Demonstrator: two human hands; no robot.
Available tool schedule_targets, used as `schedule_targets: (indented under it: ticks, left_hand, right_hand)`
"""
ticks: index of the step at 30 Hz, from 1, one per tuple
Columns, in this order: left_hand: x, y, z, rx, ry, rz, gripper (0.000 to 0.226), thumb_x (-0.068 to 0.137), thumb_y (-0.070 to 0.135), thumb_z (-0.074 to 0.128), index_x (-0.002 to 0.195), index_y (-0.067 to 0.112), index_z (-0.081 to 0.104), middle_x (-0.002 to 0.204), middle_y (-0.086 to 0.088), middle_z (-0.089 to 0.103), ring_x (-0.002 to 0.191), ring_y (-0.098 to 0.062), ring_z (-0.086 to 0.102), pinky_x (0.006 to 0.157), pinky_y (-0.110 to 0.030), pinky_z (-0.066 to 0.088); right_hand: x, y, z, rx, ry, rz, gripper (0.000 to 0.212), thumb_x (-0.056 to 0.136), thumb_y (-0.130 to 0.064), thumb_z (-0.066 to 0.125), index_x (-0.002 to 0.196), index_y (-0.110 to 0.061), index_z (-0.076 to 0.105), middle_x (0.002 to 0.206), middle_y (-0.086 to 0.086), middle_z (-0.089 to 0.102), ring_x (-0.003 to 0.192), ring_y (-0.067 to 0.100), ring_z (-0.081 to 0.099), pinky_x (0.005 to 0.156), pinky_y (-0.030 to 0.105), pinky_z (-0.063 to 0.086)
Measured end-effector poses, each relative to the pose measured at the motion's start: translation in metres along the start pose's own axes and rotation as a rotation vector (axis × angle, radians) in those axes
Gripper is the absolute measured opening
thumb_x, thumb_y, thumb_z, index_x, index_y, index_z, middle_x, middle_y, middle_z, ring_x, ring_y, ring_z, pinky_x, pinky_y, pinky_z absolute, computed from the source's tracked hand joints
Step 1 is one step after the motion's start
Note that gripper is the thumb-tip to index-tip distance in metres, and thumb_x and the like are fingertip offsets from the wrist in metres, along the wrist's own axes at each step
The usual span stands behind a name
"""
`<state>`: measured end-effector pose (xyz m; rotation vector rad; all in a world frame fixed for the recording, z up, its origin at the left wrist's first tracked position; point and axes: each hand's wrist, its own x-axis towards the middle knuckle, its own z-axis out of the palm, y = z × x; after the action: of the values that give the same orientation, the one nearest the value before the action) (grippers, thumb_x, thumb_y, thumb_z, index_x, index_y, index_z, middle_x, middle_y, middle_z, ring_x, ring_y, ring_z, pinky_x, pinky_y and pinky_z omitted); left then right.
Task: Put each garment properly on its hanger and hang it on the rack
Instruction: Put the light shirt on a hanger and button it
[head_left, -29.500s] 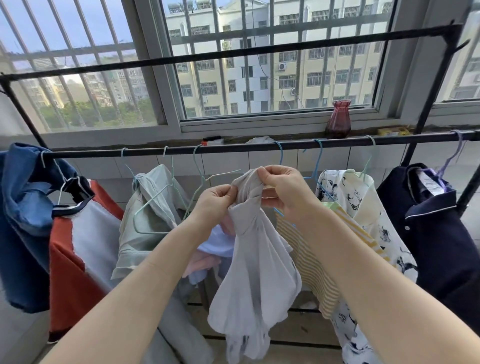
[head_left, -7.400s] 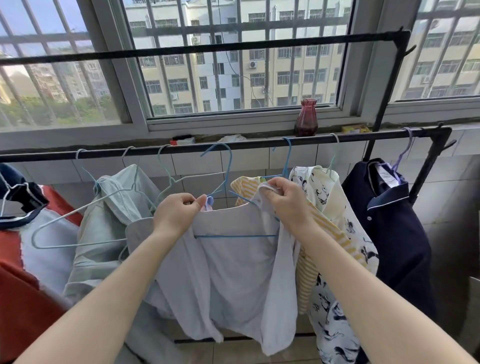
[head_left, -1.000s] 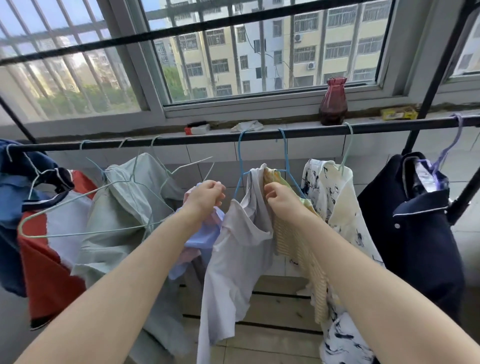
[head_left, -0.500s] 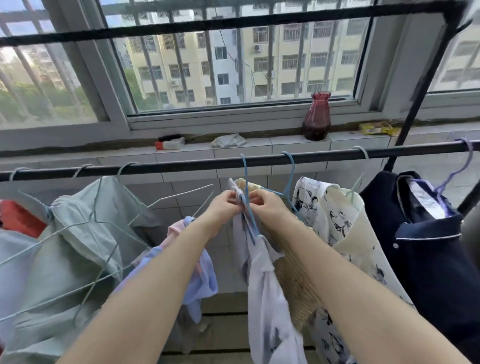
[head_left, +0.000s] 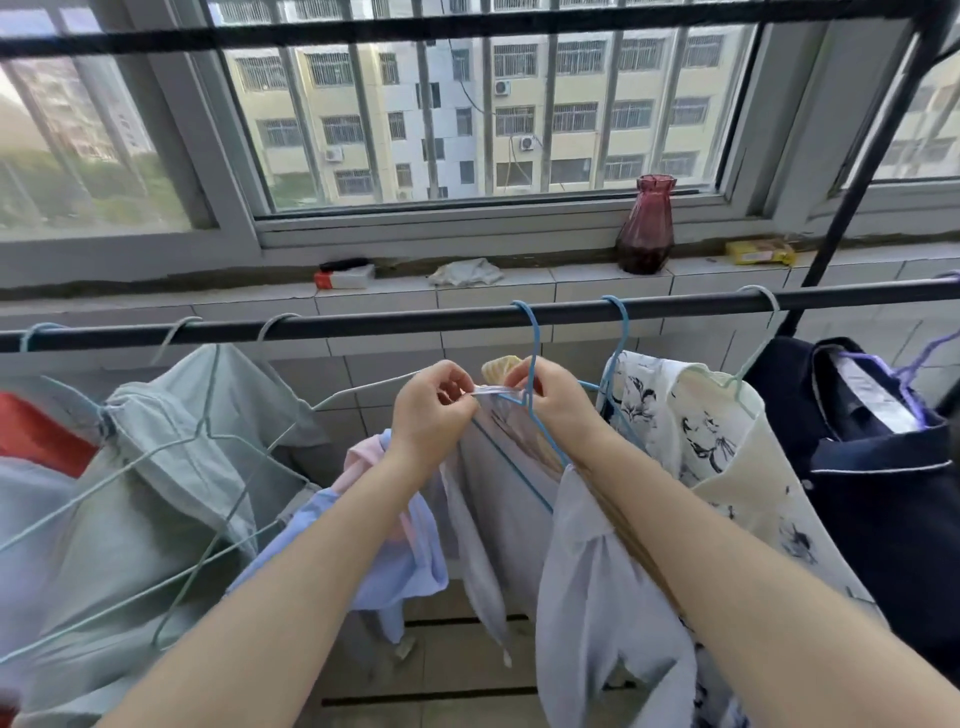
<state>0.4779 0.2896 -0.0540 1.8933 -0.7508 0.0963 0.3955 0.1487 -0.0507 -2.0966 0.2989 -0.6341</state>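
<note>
While the pale shirt (head_left: 524, 499) hangs mid-frame on its blue hanger (head_left: 530, 358), already hooked over the rail (head_left: 415, 323), both hands meet at its collar. The left hand (head_left: 431, 410) pinches the neckline edge between thumb and fingertips; the right hand (head_left: 548, 395) pinches the same edge where it meets the hanger's neck.

To the left hang a green garment (head_left: 171, 467) with several bare wire hangers (head_left: 218, 483) and a pink-and-blue piece (head_left: 395, 545). To the right are a yellow striped top (head_left: 501, 366), a floral shirt (head_left: 691, 431) and a navy shirt (head_left: 883, 467). A red vase (head_left: 647, 226) stands on the sill, upper right.

The step appears to be straightening the neckline. To do it well, pull the collar evenly to both sides so the shoulders sit level on the wire, and tug lightly, or the hook may slip sideways into the striped top.
</note>
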Motion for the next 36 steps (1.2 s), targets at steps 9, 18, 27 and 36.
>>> schedule_targets:
  ticks: [9,18,27,36]
  left_hand:
    - [-0.005,0.012,-0.005,0.219,0.033,0.352,0.018,0.072,-0.003,0.066,0.079,0.013,0.07,0.074,0.007,0.053,0.066,-0.01,0.048,0.062,-0.018,0.039]
    - [-0.012,0.022,-0.003,0.09,0.106,0.4,0.006,0.077,0.015,0.07,0.081,0.016,0.073,0.076,0.009,0.063,0.067,-0.01,0.057,0.069,-0.024,0.048]
    - [0.007,-0.008,0.001,0.041,-0.157,0.082,0.046,0.075,-0.001,0.058,0.118,0.013,0.065,0.112,0.004,0.06,0.107,-0.012,0.053,0.086,-0.009,0.034]
    - [0.01,-0.018,0.013,0.184,-0.208,0.166,0.015,0.088,0.02,0.071,0.099,0.012,0.075,0.086,-0.005,0.06,0.091,-0.025,0.056,0.073,-0.025,0.032]
  right_hand:
    - [-0.008,-0.006,-0.015,0.062,-0.161,-0.026,0.021,0.08,-0.001,0.07,0.09,-0.02,0.068,0.096,0.011,0.066,0.085,0.019,0.063,0.08,0.031,0.054]
    - [-0.02,-0.012,-0.017,0.035,0.093,-0.055,0.035,0.088,0.005,0.045,0.101,-0.016,0.07,0.099,-0.002,0.07,0.096,0.01,0.063,0.085,0.017,0.046]
    - [-0.033,-0.002,-0.023,-0.034,0.037,0.14,0.042,0.087,0.007,0.044,0.12,-0.004,0.067,0.103,0.005,0.066,0.097,0.017,0.061,0.096,0.033,0.049]
    - [-0.075,-0.009,-0.029,-0.264,0.009,0.041,0.016,0.081,-0.023,0.077,0.095,-0.015,0.072,0.083,-0.001,0.069,0.076,0.017,0.063,0.077,0.036,0.053]
